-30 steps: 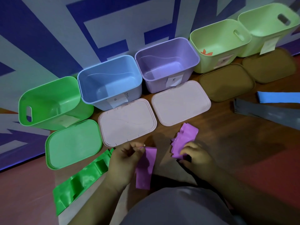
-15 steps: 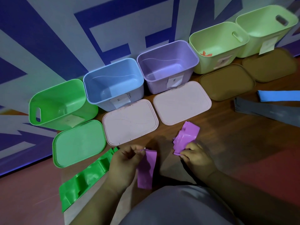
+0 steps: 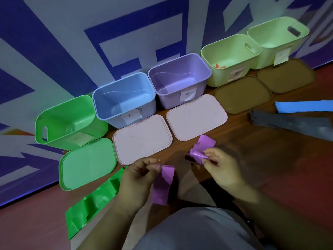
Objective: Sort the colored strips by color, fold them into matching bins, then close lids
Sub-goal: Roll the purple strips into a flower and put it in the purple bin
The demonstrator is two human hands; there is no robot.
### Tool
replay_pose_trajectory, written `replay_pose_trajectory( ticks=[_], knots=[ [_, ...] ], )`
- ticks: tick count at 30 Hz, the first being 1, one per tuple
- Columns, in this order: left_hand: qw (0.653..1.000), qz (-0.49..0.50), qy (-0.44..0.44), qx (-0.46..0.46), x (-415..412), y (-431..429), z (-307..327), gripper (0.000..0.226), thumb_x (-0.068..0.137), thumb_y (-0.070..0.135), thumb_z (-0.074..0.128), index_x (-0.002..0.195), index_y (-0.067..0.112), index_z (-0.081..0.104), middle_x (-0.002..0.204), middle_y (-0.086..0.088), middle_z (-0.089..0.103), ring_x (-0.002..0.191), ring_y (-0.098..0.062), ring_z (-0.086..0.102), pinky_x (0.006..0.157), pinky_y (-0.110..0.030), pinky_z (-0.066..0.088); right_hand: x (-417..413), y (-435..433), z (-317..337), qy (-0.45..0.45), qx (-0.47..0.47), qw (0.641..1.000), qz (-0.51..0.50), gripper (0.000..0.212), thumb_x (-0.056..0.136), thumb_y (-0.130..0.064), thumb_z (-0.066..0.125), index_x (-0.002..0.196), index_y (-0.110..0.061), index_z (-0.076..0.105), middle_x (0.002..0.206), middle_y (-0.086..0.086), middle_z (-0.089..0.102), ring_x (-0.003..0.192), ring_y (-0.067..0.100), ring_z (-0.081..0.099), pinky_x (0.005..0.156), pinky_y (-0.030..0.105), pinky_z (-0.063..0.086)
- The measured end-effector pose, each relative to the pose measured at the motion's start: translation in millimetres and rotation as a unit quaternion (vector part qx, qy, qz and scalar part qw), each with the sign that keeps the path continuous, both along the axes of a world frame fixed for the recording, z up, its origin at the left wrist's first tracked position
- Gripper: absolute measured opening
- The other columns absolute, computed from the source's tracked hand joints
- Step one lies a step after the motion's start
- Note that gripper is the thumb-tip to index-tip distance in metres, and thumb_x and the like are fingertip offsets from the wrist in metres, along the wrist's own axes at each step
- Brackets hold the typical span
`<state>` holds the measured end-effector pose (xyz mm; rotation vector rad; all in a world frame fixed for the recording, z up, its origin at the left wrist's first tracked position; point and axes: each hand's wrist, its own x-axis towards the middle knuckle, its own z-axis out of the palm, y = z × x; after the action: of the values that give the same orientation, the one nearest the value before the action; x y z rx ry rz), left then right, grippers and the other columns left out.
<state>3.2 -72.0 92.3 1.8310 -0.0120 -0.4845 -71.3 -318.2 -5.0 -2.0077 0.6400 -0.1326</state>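
Observation:
My left hand [image 3: 138,175] pinches the top of a purple strip [image 3: 163,184] that hangs down over the floor. My right hand [image 3: 220,166] pinches the near end of a bunch of purple strips [image 3: 202,150] lying in front of the pink lids. Beyond stands the open purple bin [image 3: 177,81], with the blue bin [image 3: 124,100] and green bin [image 3: 69,123] to its left. A green strip [image 3: 91,202] lies on the floor at the lower left. At the right edge lie a blue strip [image 3: 304,106] and grey strips [image 3: 292,122].
Two pale green bins [image 3: 232,58] [image 3: 278,39] stand at the back right, an orange piece in the nearer one. Lids lie in front of the bins: green [image 3: 88,163], two pink [image 3: 142,138] [image 3: 196,117], two brown [image 3: 242,95] [image 3: 286,75]. A patterned wall rises behind.
My right hand has lifted the near end of the purple bunch slightly and curled it. My left hand keeps hold of its purple strip. The view shifted a little.

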Motion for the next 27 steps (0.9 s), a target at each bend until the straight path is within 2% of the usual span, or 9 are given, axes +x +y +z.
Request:
replay_pose_trajectory(
  ticks=[3,5,7,11,16,19,22,24,27],
  knots=[
    [1.0,-0.008,-0.02,-0.02,-1,-2,8,0.01,0.086,0.0,0.07,0.09,0.009,0.073,0.079,-0.002,0.074,0.073,-0.01,0.066,0.073,-0.027,0.053,1,-2,17,-0.007,-0.018,1.0,-0.017,0.018,0.083,-0.013,0.076,0.098,-0.021,0.073,0.09,-0.014,0.073,0.088,0.006,0.07,0.079,0.022,0.053],
    [0.999,-0.009,-0.042,-0.032,-2,-4,15,0.009,0.085,-0.004,0.07,0.088,0.004,0.073,0.077,-0.005,0.074,0.071,-0.01,0.065,0.07,-0.023,0.052,1,-6,29,-0.033,-0.065,0.997,-0.014,0.011,0.086,-0.014,0.073,0.096,-0.018,0.075,0.089,-0.009,0.074,0.085,0.011,0.071,0.079,0.028,0.055],
    [0.997,-0.011,-0.069,-0.033,-2,-5,22,0.009,0.084,-0.005,0.071,0.085,0.004,0.073,0.076,-0.007,0.074,0.069,-0.009,0.064,0.067,-0.02,0.052,2,-11,40,-0.045,-0.116,0.992,-0.003,0.01,0.089,-0.017,0.07,0.097,-0.019,0.075,0.093,-0.006,0.075,0.085,0.014,0.07,0.079,0.03,0.055],
    [0.994,-0.025,-0.098,-0.034,0,-4,36,0.011,0.085,-0.002,0.071,0.084,0.008,0.074,0.078,-0.006,0.075,0.07,-0.009,0.065,0.067,-0.019,0.052,6,-23,65,-0.019,-0.165,0.986,0.02,0.013,0.093,-0.026,0.063,0.102,-0.024,0.073,0.094,-0.009,0.073,0.084,0.011,0.066,0.074,0.025,0.049],
    [0.991,-0.021,-0.123,-0.043,1,-7,54,0.016,0.085,-0.003,0.072,0.082,0.013,0.074,0.076,-0.002,0.075,0.068,-0.008,0.065,0.062,-0.019,0.053,8,-31,99,-0.15,-0.271,0.95,0.046,0.006,0.088,-0.009,0.07,0.09,-0.014,0.072,0.085,0.0,0.07,0.076,0.018,0.061,0.068,0.03,0.047],
    [0.99,-0.023,-0.13,-0.04,1,-11,62,0.013,0.085,0.0,0.072,0.083,0.012,0.074,0.079,0.0,0.075,0.072,-0.009,0.066,0.07,-0.02,0.054,18,-39,108,-0.157,-0.277,0.946,0.061,0.007,0.087,-0.009,0.07,0.086,-0.015,0.071,0.083,-0.003,0.066,0.078,0.012,0.056,0.07,0.018,0.038],
    [0.99,-0.023,-0.137,-0.038,2,-16,69,0.011,0.085,0.001,0.072,0.083,0.012,0.074,0.081,-0.002,0.075,0.074,-0.009,0.067,0.073,-0.022,0.054,29,-44,118,-0.14,-0.279,0.948,0.068,0.011,0.087,-0.008,0.068,0.082,-0.017,0.072,0.085,-0.005,0.065,0.081,0.015,0.057,0.072,0.015,0.032],
    [0.989,-0.018,-0.14,-0.041,3,-21,73,0.01,0.085,0.002,0.072,0.082,0.011,0.074,0.081,-0.003,0.075,0.074,-0.009,0.066,0.074,-0.024,0.054,35,-45,128,-0.142,-0.259,0.954,0.059,0.01,0.089,-0.008,0.067,0.084,-0.015,0.073,0.085,-0.005,0.065,0.08,0.016,0.059,0.07,0.017,0.035],
    [0.989,-0.001,-0.139,-0.054,5,-31,80,0.011,0.085,0.002,0.072,0.082,0.012,0.074,0.081,-0.004,0.075,0.076,-0.012,0.067,0.077,-0.032,0.056,44,-49,147,-0.133,-0.213,0.966,0.053,0.009,0.091,-0.016,0.065,0.089,-0.014,0.074,0.089,-0.001,0.069,0.082,0.016,0.062,0.075,0.028,0.047]
  ],
)
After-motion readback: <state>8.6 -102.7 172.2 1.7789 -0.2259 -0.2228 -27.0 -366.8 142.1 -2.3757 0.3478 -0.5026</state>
